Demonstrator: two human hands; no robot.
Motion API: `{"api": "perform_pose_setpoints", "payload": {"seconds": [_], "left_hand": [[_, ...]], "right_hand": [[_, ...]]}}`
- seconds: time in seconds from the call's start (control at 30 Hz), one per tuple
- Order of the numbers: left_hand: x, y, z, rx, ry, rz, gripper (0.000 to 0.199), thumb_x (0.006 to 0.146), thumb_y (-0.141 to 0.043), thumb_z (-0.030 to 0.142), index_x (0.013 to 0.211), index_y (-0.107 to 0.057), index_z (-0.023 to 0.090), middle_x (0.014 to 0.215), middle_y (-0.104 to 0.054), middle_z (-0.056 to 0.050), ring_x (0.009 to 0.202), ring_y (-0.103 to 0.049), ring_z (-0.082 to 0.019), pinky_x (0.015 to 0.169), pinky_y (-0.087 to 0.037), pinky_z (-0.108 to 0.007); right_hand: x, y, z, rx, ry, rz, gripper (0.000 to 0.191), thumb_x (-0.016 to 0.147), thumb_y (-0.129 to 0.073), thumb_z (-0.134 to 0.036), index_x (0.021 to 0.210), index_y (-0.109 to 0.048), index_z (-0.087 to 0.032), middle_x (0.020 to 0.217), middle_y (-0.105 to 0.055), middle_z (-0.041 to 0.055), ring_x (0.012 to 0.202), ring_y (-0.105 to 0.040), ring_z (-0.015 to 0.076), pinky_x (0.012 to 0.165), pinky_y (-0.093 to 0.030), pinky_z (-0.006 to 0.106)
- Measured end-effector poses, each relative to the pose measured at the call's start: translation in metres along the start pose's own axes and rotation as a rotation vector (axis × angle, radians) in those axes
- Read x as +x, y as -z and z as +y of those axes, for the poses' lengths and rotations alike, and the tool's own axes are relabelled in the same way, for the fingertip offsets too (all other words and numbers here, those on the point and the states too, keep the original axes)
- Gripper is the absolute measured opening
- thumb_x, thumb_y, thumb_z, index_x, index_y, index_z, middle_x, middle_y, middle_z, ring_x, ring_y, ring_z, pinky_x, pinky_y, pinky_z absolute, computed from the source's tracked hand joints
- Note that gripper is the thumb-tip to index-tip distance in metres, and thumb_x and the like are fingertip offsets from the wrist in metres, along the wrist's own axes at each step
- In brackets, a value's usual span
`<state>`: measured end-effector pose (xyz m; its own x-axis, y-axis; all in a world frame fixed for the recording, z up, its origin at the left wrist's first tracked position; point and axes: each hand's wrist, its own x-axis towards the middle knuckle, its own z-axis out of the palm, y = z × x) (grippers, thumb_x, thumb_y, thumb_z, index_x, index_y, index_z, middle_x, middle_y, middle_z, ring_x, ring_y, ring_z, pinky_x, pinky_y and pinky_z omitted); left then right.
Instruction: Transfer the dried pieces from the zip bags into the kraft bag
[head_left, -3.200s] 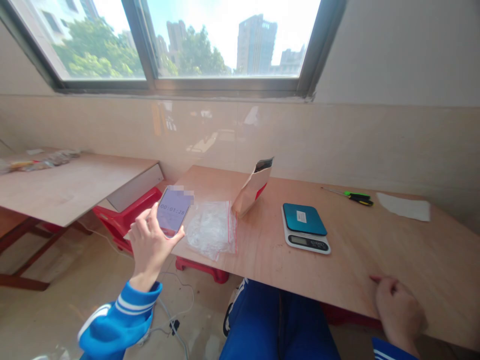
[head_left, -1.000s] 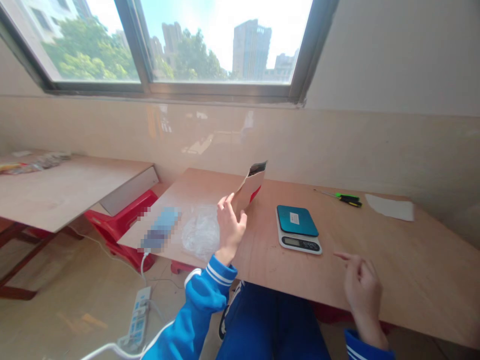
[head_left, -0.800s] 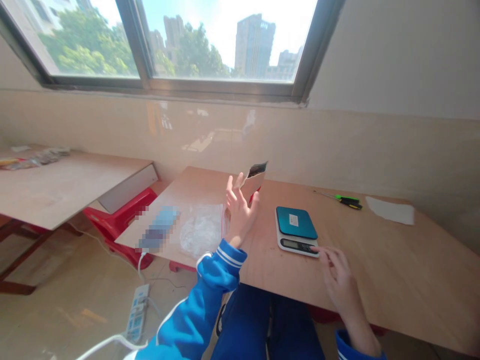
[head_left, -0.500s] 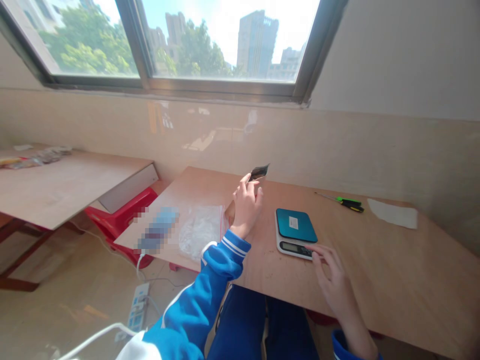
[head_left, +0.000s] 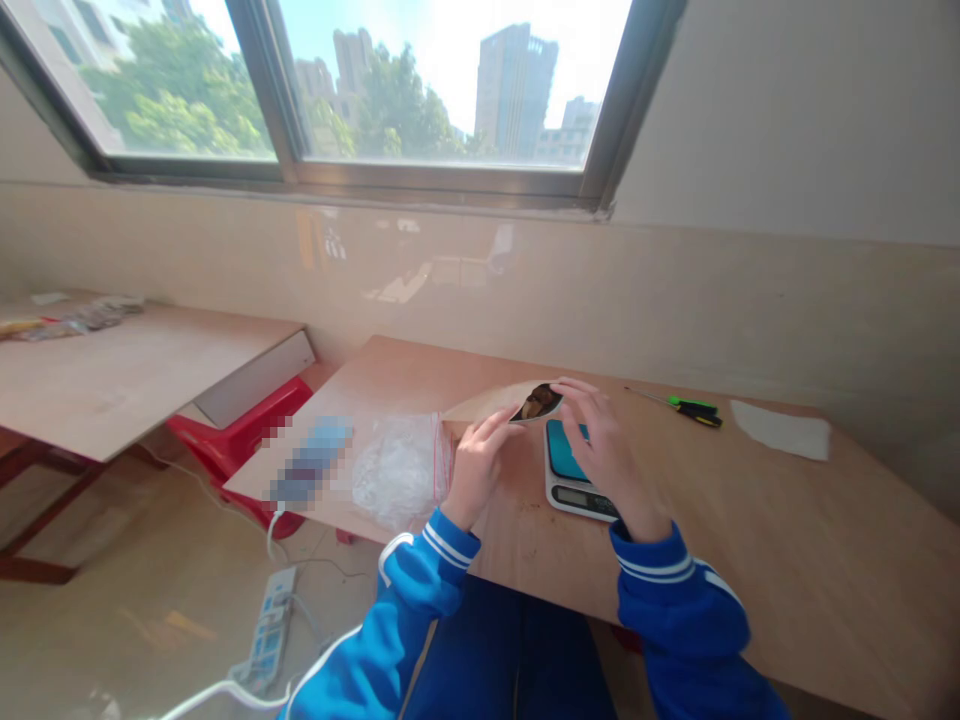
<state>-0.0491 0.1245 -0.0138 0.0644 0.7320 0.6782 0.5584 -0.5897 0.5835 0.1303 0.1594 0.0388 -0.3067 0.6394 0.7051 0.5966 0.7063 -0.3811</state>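
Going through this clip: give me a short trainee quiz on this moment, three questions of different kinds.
1. True or false: the left hand and the right hand both touch the kraft paper pouch.
2. Which is partly hidden behind the right hand? A) the digital kitchen scale B) the zip-lock plastic bag C) the power strip
3. Fill in: the green-and-black-handled tool on the plywood table is a ____.

Key: 1 true; 2 A; 3 screwdriver.
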Motion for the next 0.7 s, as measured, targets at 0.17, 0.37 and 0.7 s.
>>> {"api": "perform_pose_setpoints", "payload": {"seconds": [0.17,0.37,0.7], "left_hand": [[-0.012,0.004,-0.008,-0.135,0.063,0.086,0.035,0.089,-0.039,0.006,0.104,-0.068,0.021,0.13,-0.061,-0.007,0.126,-0.052,-0.02,0.107,-0.043,-0.041],[-0.02,0.006,-0.015,-0.169,0.076,0.093,0.036,0.092,-0.036,0.009,0.093,-0.07,0.022,0.125,-0.065,-0.005,0.125,-0.053,-0.018,0.105,-0.044,-0.04],[-0.024,0.003,-0.008,-0.187,0.134,0.11,0.041,0.086,-0.035,0.003,0.091,-0.071,0.022,0.122,-0.067,-0.002,0.122,-0.056,-0.02,0.108,-0.042,-0.043]], "right_hand": [[0.0,-0.007,-0.004,-0.009,0.006,-0.244,0.027,0.097,-0.038,-0.023,0.098,-0.065,-0.019,0.1,-0.069,0.0086,0.1,-0.062,0.0233,0.091,-0.049,0.04],[0.002,-0.013,-0.009,-0.083,-0.072,-0.326,0.023,0.094,-0.043,-0.016,0.1,-0.065,-0.017,0.105,-0.07,0.0097,0.101,-0.064,0.0231,0.09,-0.05,0.038],[0.013,-0.025,-0.044,-0.558,-0.168,-0.577,0.025,0.088,-0.048,-0.001,0.102,-0.065,-0.011,0.107,-0.069,0.0197,0.099,-0.067,0.0286,0.083,-0.051,0.035]]}}
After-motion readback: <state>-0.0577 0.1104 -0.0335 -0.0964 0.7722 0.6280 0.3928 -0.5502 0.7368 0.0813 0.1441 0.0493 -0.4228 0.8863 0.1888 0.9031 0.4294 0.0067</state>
